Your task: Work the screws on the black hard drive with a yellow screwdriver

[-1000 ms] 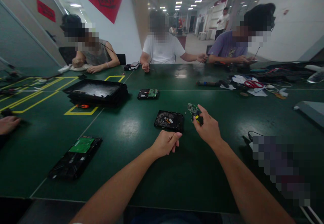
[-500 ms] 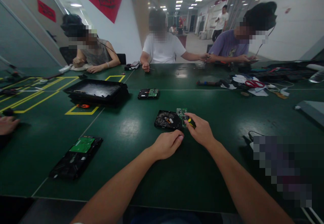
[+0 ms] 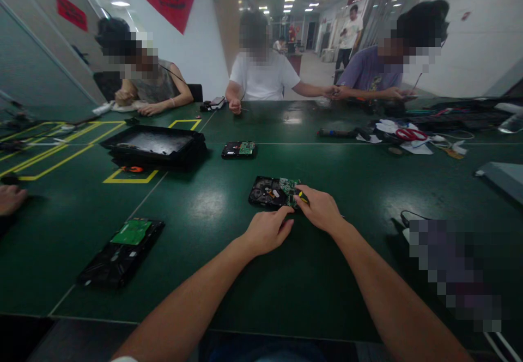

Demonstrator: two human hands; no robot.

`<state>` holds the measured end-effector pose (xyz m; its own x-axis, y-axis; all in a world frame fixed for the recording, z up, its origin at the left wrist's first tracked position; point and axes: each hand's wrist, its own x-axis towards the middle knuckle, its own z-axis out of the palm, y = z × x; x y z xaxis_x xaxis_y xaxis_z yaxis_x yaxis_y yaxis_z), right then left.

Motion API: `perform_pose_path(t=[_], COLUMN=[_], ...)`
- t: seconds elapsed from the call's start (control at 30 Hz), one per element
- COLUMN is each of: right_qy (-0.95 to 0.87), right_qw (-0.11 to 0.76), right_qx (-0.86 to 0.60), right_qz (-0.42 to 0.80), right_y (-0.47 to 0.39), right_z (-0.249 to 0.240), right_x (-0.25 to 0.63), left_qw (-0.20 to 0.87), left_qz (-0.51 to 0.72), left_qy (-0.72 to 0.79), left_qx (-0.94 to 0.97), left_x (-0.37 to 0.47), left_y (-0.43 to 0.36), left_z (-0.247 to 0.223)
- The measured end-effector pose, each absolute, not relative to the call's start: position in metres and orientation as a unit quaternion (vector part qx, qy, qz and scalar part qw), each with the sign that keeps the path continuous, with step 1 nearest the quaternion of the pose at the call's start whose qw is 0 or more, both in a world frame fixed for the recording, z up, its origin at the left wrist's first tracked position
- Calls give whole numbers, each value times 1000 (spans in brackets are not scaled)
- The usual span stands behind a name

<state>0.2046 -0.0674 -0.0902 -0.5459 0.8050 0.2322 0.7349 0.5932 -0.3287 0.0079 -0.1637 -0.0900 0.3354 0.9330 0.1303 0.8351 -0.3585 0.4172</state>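
Inward from the table's point(image 3: 229, 291) near edge, black drive point(image 3: 260, 192), white patch point(image 3: 276, 193) unreadable, is partly covered by green board point(image 3: 288, 185); yellow-black tool point(image 3: 303, 197) gripped by right fingers point(image 3: 307, 189); left fingers' point(image 3: 285, 212) grip unclear.

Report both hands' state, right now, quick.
Left hand: partly curled at the near edge of the black drive; grip cannot be told.
Right hand: closed on a yellow-and-black tool, at the green circuit board.
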Motion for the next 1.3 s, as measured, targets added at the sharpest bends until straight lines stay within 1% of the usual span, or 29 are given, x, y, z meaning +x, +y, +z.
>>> perform_pose_path(t=[0.1, 0.4, 0.6, 0.73, 0.9, 1.17, 1.3], right_qy=[-874, -874, -875, -875, -875, -873, -872], right_qw=[179, 222, 225, 227, 233, 217, 227], right_qx=[-439, -411, -407, -407, -399, -408, -402], right_qz=[101, 130, 136, 135, 144, 156, 159], right_y=[-66, -64, -66, -69, -72, -73, -73], right_z=[-92, -97, -97, -96, -96, -95, -96], right_x=[203, 204, 205, 205, 205, 207, 207], left_qw=[130, 78, 81, 80, 76, 75, 79], left_qz=[169, 156, 175, 182, 152, 124, 128], left_qy=[562, 611, 586, 606, 651, 658, 653], left_qx=[799, 772, 787, 770, 740, 739, 742], left_x=[9, 9, 9, 9, 7, 10, 9], left_y=[-164, -159, -160, -160, -159, -157, -157], left_z=[-90, -94, -96, -94, -93, -93, -94])
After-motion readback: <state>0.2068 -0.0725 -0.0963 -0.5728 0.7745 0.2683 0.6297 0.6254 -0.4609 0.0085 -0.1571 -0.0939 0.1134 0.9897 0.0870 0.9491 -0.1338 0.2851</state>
